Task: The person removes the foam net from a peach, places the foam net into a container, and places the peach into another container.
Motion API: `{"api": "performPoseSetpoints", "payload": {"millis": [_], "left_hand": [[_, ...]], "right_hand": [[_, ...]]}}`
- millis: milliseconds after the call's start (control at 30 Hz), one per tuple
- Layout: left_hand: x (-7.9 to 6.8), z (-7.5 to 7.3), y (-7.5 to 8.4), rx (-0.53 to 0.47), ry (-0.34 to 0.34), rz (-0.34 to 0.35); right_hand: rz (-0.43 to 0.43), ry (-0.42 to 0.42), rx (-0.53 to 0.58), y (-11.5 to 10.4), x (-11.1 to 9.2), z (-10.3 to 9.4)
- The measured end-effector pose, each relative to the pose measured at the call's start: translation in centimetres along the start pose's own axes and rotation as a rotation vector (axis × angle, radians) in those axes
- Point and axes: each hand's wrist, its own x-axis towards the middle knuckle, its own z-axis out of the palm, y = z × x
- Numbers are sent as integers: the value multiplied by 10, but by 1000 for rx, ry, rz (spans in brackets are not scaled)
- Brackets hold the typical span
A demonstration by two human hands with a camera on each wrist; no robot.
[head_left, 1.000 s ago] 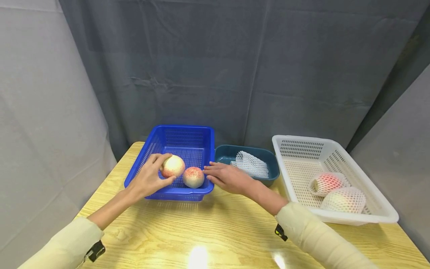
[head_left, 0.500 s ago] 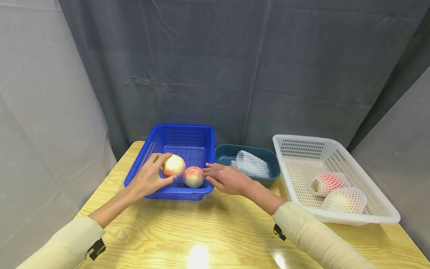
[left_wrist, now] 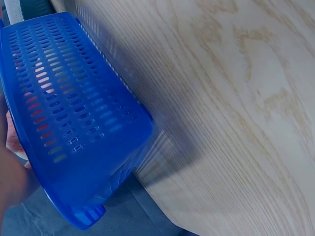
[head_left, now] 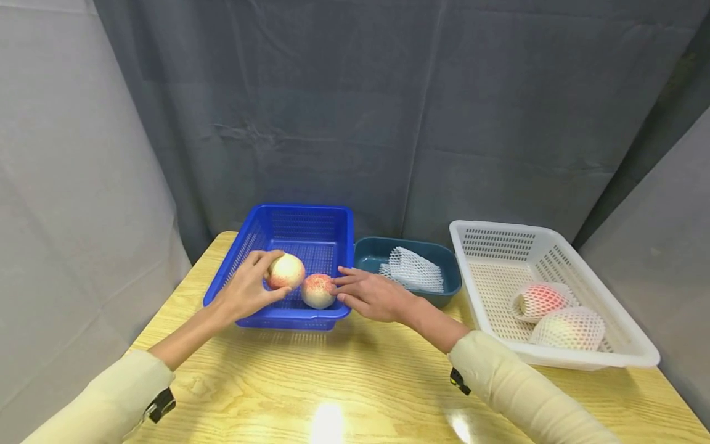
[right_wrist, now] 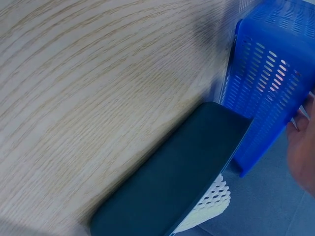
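The left hand (head_left: 246, 291) holds a peach (head_left: 287, 271) at the blue basket (head_left: 309, 225)

Closest are 2 cream sleeves (head_left: 105, 401), over a yellow wood table (head_left: 261, 376). The left hand has its thumb and fingers around the peach, which is pale with some red. The right hand (head_left: 377, 295) lies flat and grips nothing, with its fingers nearly straight. Its fingertips are right by the other peach (head_left: 317, 292), which has a red top; I cannot tell if they touch it. That fruit sits between the 2 hands, just right of the held one. Both are in the near part of the blue basket, which goes on past the hands. Well to the right of the right hand is a white basket (head_left: 493, 283), with 2 fruits (head_left: 568, 332) in white nets at its near end. Just past the right hand is a dark green tub (head_left: 368, 254) with white netting (head_left: 417, 272) in it. Far beyond both hands hangs a gray curtain (head_left: 333, 111).
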Motion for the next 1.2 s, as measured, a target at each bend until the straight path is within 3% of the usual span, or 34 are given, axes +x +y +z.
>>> {"api": "performPoseSetpoints", "payload": {"millis": [567, 933, 1200], "left_hand": [[8, 1, -9, 36, -100, -113], [14, 4, -14, 57, -173, -98], [18, 6, -14, 55, -224, -124]], "right_hand": [[-1, 16, 31, 1, -1, 2], [-6, 11, 43, 1, 1, 2], [0, 13, 50, 2, 0, 3]]}}
